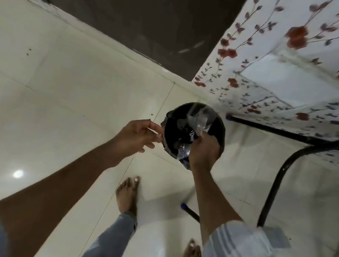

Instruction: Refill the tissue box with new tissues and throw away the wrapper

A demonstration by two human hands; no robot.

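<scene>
A round black waste bin (175, 129) lined with a dark bag stands on the tiled floor below me, beside the table's corner. My right hand (204, 151) is closed on a clear plastic tissue wrapper (199, 120) with blue print, holding it over the bin's opening. My left hand (141, 132) hovers at the bin's left rim with its fingers loosely curled and nothing in it. The tissue box is out of sight.
A table with a floral cloth (284, 80) fills the upper right, its black metal legs (279, 176) curving down beside the bin. A dark wooden wall (128, 9) runs along the back. My bare feet (128, 195) stand on pale glossy tiles.
</scene>
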